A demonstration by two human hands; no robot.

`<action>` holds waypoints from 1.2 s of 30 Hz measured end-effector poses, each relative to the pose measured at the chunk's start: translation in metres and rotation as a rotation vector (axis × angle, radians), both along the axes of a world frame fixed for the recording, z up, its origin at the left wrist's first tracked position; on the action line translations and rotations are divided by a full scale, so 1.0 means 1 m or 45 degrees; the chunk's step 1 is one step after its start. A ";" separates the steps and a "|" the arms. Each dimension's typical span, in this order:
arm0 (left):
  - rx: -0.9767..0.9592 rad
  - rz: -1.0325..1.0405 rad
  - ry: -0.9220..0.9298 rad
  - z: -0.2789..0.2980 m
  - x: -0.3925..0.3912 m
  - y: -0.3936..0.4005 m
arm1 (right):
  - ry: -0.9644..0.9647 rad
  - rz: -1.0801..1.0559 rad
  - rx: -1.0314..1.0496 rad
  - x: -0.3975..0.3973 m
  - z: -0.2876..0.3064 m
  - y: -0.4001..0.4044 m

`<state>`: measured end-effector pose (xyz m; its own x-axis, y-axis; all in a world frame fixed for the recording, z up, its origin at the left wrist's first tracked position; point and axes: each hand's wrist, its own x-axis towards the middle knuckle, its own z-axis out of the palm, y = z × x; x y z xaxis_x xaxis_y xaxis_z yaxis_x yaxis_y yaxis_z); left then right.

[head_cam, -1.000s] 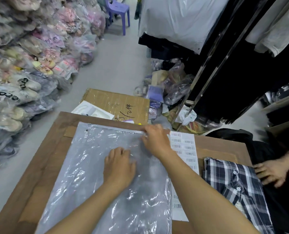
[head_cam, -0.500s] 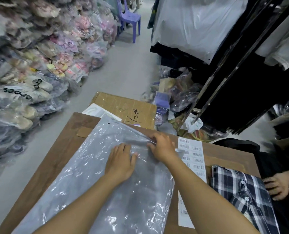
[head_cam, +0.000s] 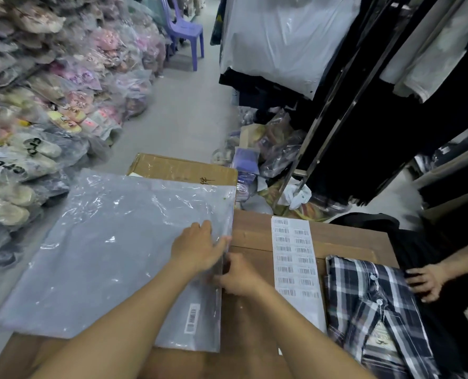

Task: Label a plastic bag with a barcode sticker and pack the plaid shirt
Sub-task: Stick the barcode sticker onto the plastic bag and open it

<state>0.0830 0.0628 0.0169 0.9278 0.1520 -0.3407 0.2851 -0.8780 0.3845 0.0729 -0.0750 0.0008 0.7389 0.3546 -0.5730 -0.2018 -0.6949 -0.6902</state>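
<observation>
**Both hands at the bag's right edge**

Pinching the plastic bag (head_cam: 112, 250) along its right edge, the right hand (head_cam: 238, 274) holds the film between closed fingers; the left hand (head_cam: 197, 247) presses flat on top, fingers spread; a barcode sticker (head_cam: 192, 318) already sits near the bag's lower right corner; the sticker sheet (head_cam: 295, 269) lies just beside on the table (head_cam: 254, 337); the plaid shirt (head_cam: 372, 310) lies folded further right, another person's hand (head_cam: 425, 280) touching its edge.

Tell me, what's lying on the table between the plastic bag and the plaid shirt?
In the head view, a barcode sticker sheet lies between plastic bag and plaid shirt.
</observation>
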 end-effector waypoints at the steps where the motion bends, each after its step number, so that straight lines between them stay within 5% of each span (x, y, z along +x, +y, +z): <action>1: 0.059 -0.019 0.014 0.002 -0.001 -0.003 | -0.028 0.042 0.004 -0.003 -0.001 0.000; 6: 0.189 -0.070 0.025 0.010 -0.002 -0.014 | 0.108 0.070 0.141 0.001 0.007 -0.018; 14: 0.286 -0.236 0.010 0.022 -0.031 -0.016 | 0.116 -0.695 0.284 0.032 0.007 -0.018; 24: 0.155 0.009 -0.215 0.044 -0.032 0.003 | 0.044 -0.415 -0.036 0.019 -0.002 -0.003; 30: 0.381 0.048 -0.398 0.081 -0.013 0.026 | -0.167 -0.370 -0.233 0.022 -0.010 -0.007; 36: 0.314 -0.088 -0.402 0.090 -0.012 0.022 | -0.094 -0.644 0.200 0.032 0.003 -0.003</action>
